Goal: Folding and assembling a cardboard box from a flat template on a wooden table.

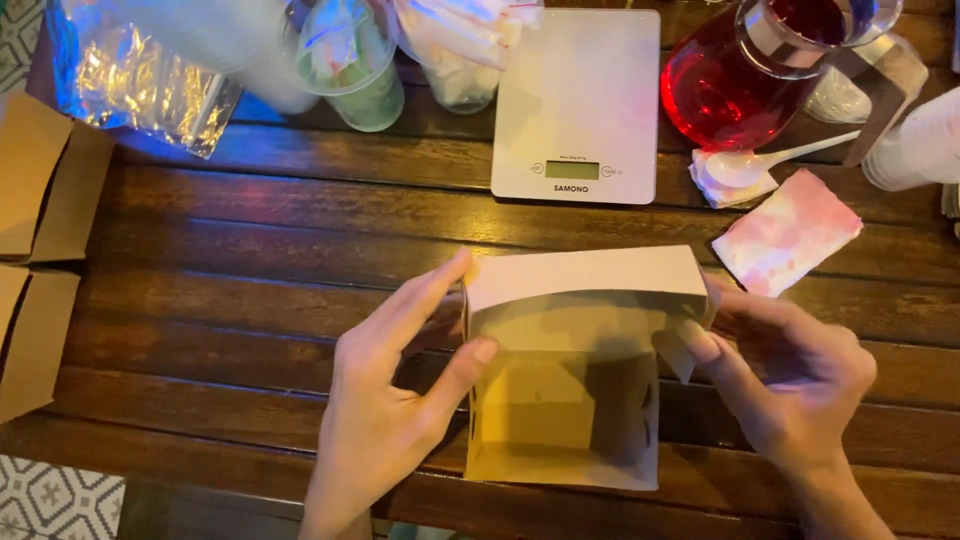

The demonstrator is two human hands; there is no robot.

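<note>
White kitchen scale point(578, 100), red-filled glass jug point(735, 80), white plastic spoon point(775, 160), stained napkin point(787, 243), flat brown cartons point(35, 250) on wooden table point(250, 260).

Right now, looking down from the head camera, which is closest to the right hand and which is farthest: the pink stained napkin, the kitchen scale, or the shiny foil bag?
From the right hand:
1. Pink stained napkin, just above it on the right.
2. Kitchen scale, top middle of the wooden table.
3. Shiny foil bag, far top-left corner.

I see my left hand point(385, 385) reaching in from below, thumb and index spread and pinching. My right hand point(790, 375) mirrors it, fingers curled inward, wrist low.
</note>
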